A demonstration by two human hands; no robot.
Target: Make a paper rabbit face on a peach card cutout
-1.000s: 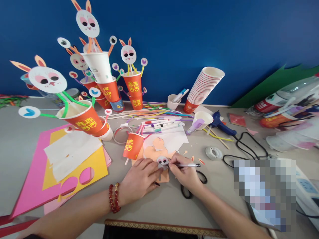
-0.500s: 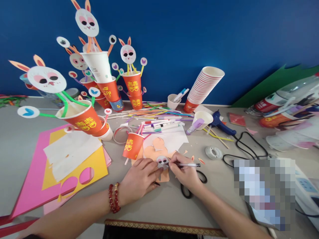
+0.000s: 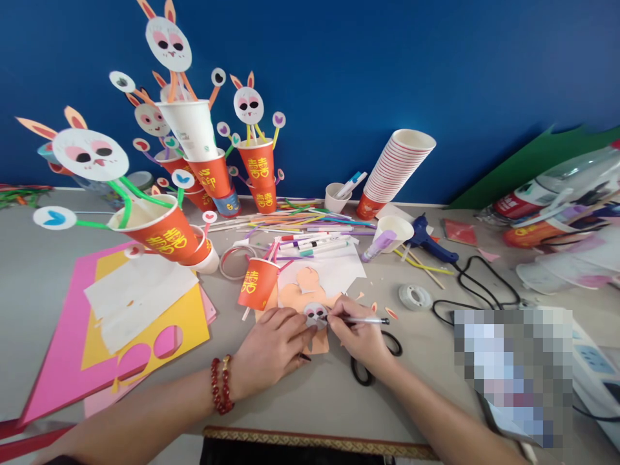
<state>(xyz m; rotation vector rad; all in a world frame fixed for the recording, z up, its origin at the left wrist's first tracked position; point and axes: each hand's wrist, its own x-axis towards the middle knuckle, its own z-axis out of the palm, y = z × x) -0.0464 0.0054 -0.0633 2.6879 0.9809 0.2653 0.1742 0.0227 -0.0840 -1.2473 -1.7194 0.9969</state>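
Note:
A small white paper disc with a drawn rabbit face [image 3: 314,313] lies on orange paper [image 3: 299,298] near the table's front edge. My left hand [image 3: 271,352], a red bead bracelet on its wrist, rests flat beside the disc with its fingertips pressing the disc's left edge. My right hand [image 3: 356,332] pinches a thin pen [image 3: 365,320], whose tip touches the disc's right side. An orange paper cup [image 3: 258,283] stands upside down just behind my left hand.
Black scissors [image 3: 375,361] lie under my right wrist. Pink and yellow sheets [image 3: 104,336] cover the left. Finished rabbit cups [image 3: 159,229] and a cup stack [image 3: 394,168] stand behind, with markers, straws [image 3: 310,223], a tape roll [image 3: 415,297] and a blue glue gun [image 3: 429,242] with cord.

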